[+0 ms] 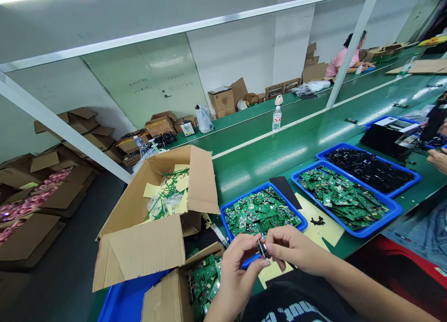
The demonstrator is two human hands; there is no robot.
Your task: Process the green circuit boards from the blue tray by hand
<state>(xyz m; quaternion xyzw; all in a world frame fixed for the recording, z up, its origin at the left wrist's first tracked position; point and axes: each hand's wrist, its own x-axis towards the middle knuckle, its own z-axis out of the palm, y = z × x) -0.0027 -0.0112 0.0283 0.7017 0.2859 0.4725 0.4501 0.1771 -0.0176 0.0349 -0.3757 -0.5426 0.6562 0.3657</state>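
A small circuit board (261,249), seen nearly edge-on with a dark piece against it, is pinched in front of my body. My left hand (240,268) has it between thumb and fingers. From the other side, the closed thumb and fingers of my right hand (291,247) grip the dark piece at the board; its exact shape is too small to make out. Just beyond both hands lies a blue tray (303,225) heaped with green circuit boards (256,210). By my left forearm, an open cardboard box (167,294) holds more green boards (206,280).
A large open carton (139,250) with green strips and paper stands at left. To the right are a blue tray (394,215) of boards and another (417,175) of black parts. A water bottle (276,118) stands farther back. A co-worker's hand (438,159) shows at the right edge.
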